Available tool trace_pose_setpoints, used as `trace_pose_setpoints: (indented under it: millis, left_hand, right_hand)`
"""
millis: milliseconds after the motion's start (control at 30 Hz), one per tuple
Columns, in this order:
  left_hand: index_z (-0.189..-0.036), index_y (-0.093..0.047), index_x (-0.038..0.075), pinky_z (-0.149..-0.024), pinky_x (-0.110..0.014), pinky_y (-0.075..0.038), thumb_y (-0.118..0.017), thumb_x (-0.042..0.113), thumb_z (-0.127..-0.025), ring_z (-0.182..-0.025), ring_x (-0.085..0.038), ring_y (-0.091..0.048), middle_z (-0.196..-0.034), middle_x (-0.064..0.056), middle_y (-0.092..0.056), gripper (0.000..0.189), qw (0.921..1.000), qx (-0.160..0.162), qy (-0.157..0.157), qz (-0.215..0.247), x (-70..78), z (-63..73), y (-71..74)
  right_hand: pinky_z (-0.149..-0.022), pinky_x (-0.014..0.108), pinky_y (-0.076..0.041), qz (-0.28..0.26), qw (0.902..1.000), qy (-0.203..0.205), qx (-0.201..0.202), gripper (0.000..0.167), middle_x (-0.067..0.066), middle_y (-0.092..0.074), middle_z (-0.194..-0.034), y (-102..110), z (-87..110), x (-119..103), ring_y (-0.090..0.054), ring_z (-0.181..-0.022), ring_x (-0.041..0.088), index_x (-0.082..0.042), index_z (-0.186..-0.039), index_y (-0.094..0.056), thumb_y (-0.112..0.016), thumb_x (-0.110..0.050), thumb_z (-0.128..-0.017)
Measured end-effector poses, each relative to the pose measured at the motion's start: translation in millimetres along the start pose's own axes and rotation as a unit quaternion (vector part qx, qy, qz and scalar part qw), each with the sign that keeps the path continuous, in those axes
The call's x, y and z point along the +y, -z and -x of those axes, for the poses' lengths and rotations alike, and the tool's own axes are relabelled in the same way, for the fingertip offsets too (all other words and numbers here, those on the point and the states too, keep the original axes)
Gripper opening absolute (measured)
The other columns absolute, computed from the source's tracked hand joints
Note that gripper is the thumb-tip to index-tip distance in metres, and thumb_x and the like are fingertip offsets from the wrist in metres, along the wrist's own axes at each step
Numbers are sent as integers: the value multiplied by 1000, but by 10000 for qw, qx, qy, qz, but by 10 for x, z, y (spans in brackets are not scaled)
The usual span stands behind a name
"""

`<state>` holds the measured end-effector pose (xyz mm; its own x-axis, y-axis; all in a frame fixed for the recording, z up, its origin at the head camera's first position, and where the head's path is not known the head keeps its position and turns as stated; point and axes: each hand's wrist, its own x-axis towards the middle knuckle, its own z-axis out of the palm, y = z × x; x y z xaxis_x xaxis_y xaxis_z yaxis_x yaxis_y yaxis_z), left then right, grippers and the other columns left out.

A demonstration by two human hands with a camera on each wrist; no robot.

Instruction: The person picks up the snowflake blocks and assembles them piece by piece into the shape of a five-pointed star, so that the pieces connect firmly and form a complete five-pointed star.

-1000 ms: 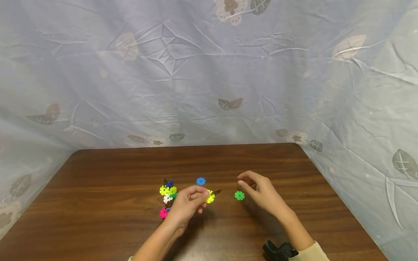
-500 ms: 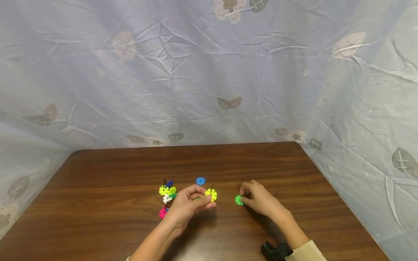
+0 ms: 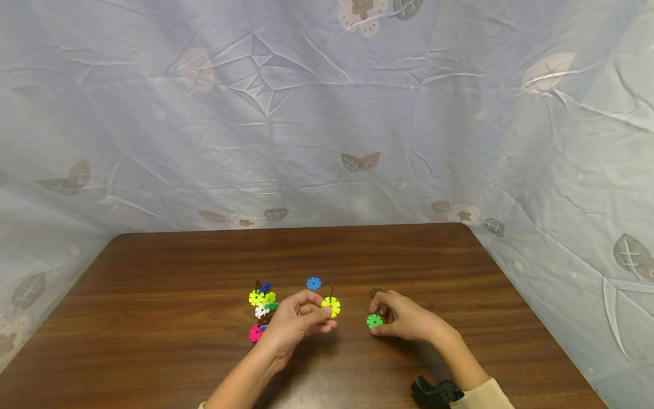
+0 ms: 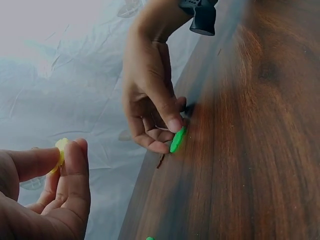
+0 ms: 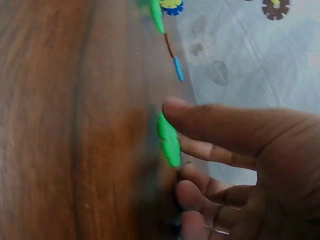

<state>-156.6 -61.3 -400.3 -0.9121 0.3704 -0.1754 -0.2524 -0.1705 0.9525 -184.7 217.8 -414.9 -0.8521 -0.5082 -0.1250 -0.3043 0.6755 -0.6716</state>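
A yellow notched disc (image 3: 331,307) is pinched between thumb and fingers of my left hand (image 3: 298,321), raised above the table. A brown notched disc (image 3: 331,292) stands edge-on from it. My right hand (image 3: 406,318) holds a green notched disc (image 3: 374,321) at the tabletop, with thumb and index finger at opposite edges. In the right wrist view that green disc (image 5: 169,142) appears edge-on beside the thumb. Just beyond the right fingers a brown disc (image 3: 375,292) lies flat, partly hidden.
Left of my left hand sits a cluster of joined discs, including a white disc (image 3: 261,311) and a pink disc (image 3: 255,333). A single blue disc (image 3: 314,283) lies farther back on the wooden table (image 3: 179,341). Patterned cloth (image 3: 306,130) hangs behind the table.
My right hand has come down onto the green disc and drawn it slightly toward me. In my left hand the yellow disc has turned, so the brown one points upward instead of right.
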Motion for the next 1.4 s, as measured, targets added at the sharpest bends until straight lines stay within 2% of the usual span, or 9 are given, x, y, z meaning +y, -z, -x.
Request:
trace_pose_setpoints:
  millis: [233,367,433,567,700,867,1033,1233,1400]
  left_hand:
    - [-110,-56,-4,-78,-22,-63,-67,3,-99,-80,-11,-76,-85,1,-75,18,9998,-38,-105,-141,-5,9,13]
    - [-112,-59,-8,-76,-21,-63,-68,6,-99,-77,-10,-74,-83,2,-75,21,9995,-24,-141,-270,-19,15,6]
    - [-112,-59,-8,-75,-21,-63,-67,7,-100,-76,-9,-73,-83,2,-74,21,9994,-8,-146,-316,-19,18,0]
    - [-113,-60,-9,-74,-21,-62,-66,9,-101,-76,-8,-72,-83,3,-74,23,9993,-20,-146,-351,-6,26,-1]
    - [-114,-60,-11,-74,-21,-62,-63,9,-103,-76,-8,-71,-83,3,-74,23,9993,-58,-168,-333,8,32,-6]
    - [-112,-60,-11,-72,-20,-62,-63,6,-102,-74,-8,-71,-81,3,-73,20,9994,-33,-200,-297,19,36,-14]
    - [-109,-60,-10,-71,-21,-63,-65,6,-100,-72,-9,-71,-80,3,-73,19,9989,46,-273,-380,18,39,-16]
    - [-107,-61,-9,-71,-21,-62,-65,7,-101,-71,-9,-70,-78,3,-72,18,9973,158,-360,-614,16,41,-21]
    - [-106,-61,-9,-70,-21,-62,-65,7,-101,-72,-9,-70,-78,3,-72,17,9967,169,-399,-686,11,47,-23]
  right_hand:
    - [-70,22,-49,161,9997,-36,167,30,4,-61,-96,-11,-6,-22,-55,-84,12,-8,-102,-56,-82,-17,-91]
    - [-66,22,-55,-236,9979,249,552,20,2,-68,-87,0,-43,-80,-62,-75,10,-7,-102,-61,-78,-12,-93]
    - [-66,27,-61,-663,9932,505,812,14,5,-74,-88,-7,-62,-142,-69,-74,14,-7,-105,-66,-76,-12,-96]
    - [-75,40,-66,-1415,9749,1200,1232,11,12,-78,-98,-40,-68,-310,-77,-85,27,-8,-110,-73,-71,-14,-100]
    - [-78,42,-67,-1595,9621,1728,1378,11,10,-79,-103,-90,-52,-425,-78,-90,30,-11,-109,-75,-68,-13,-102]
    - [-78,42,-67,-1620,9567,1903,1492,11,9,-79,-103,-141,-44,-458,-79,-90,26,-11,-109,-76,-68,-10,-101]
    - [-77,34,-67,-1056,9496,2321,1826,12,7,-80,-102,-168,-42,-476,-78,-89,22,-10,-108,-76,-69,-5,-99]
    - [-80,17,-62,434,9213,3132,2263,27,2,-79,-103,-156,-16,-550,-77,-89,16,-9,-110,-75,-73,9,-91]
    - [-85,11,-58,1125,9119,3130,2403,29,-1,-78,-105,-147,12,-600,-76,-94,11,-10,-111,-75,-77,8,-88]
